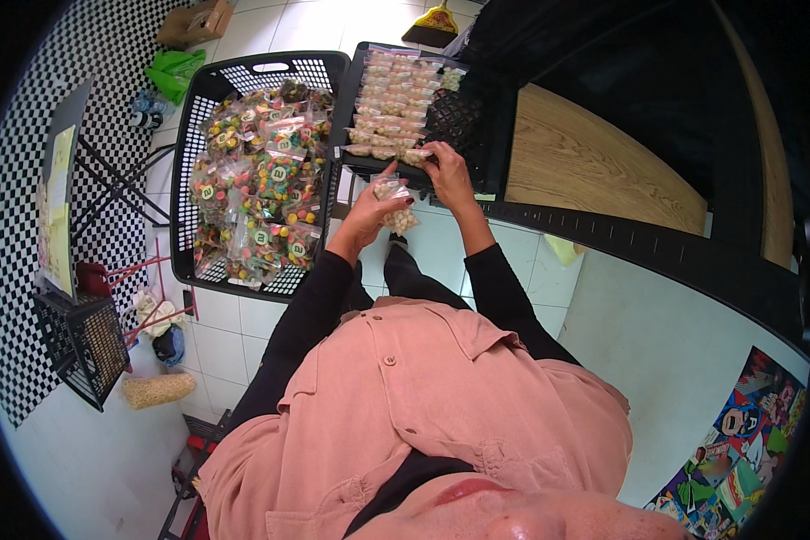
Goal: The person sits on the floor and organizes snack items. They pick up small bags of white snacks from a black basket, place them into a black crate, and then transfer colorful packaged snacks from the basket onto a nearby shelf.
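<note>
My left hand [372, 210] holds clear zip bags of small pale round pieces [402, 217] in front of the black crate's near edge. My right hand [445, 170] has its fingertips on a similar small bag [415, 156] at the near end of the rows. Inside the black plastic crate [476, 128], several such bags [393, 101] stand in close rows on the left side, and a greenish-white bag [453, 78] lies at the far right of them. Whether the right fingers grip their bag or only touch it is hard to tell.
A large black basket [183, 202] full of bags of colourful sweets [277, 174] stands left of the crate. A wooden panel [594, 162] lies to the right. Farther left are a green plastic bag [175, 71], a folding table [64, 202] and a smaller black crate [88, 344].
</note>
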A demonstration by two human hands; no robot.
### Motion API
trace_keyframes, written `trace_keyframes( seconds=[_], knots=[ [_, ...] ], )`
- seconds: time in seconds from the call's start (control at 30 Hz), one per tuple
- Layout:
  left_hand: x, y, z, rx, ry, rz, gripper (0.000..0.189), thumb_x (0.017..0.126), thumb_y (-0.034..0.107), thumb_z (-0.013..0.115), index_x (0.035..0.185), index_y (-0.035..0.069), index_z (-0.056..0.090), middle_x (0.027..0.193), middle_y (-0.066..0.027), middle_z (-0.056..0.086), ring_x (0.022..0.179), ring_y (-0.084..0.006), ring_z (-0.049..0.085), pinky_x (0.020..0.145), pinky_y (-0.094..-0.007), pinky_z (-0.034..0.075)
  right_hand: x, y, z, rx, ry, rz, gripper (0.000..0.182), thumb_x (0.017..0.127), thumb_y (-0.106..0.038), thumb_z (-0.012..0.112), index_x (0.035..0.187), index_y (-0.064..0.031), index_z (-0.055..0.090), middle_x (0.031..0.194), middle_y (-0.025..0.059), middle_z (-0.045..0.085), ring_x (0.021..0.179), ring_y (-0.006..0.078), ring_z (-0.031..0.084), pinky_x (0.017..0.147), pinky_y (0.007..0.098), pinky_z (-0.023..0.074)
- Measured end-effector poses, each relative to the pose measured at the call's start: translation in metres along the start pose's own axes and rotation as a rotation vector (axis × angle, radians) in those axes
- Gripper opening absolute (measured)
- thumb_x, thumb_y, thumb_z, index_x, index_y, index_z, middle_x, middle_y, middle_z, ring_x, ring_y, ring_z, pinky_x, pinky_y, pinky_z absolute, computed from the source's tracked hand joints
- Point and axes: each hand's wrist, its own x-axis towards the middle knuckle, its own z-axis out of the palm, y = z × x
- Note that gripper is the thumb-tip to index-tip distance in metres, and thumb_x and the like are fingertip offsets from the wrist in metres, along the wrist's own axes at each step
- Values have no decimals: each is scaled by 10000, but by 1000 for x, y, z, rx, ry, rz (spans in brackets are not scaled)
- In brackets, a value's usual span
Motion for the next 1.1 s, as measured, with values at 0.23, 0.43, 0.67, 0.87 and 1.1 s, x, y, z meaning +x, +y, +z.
trace_keyframes(
  seconds=[0.23,0.43,0.67,0.87,1.1],
  knots=[
    [2,0,1,4,13,-4,863,754,-8,717,1467,97,242,1307,-142,482,1056,-180,574,864,-288,494,7,-9,9,21,-33,82,177,773,-72,620,946,-39,602,919,161,626,886,373,609,745,438,488],
    [2,-1,-4,4,65,74,833,768,-3,705,1461,94,253,1289,-117,495,1033,-176,582,852,-295,504,5,-11,10,-124,-20,21,226,782,-69,607,1005,-65,571,983,170,621,904,383,601,747,452,486],
    [1,3,-9,24,69,80,792,785,32,700,1451,93,275,1239,-87,532,1015,-171,593,848,-292,499,8,-27,-2,-34,-30,25,280,779,-81,630,1049,-76,554,1002,141,618,955,355,590,794,446,479],
    [4,4,-8,28,66,55,776,791,36,693,1445,83,279,1250,-90,532,1011,-171,595,853,-297,498,13,-18,0,-165,4,-91,275,780,-77,661,1038,-53,570,963,149,630,855,320,627,743,393,495],
    [6,8,-8,2,35,42,754,800,24,677,1438,66,276,1230,-102,566,1000,-175,606,841,-302,508,6,-20,-2,-67,-10,52,267,779,-77,649,1024,-39,551,964,161,620,906,359,606,769,434,486]
  ],
)
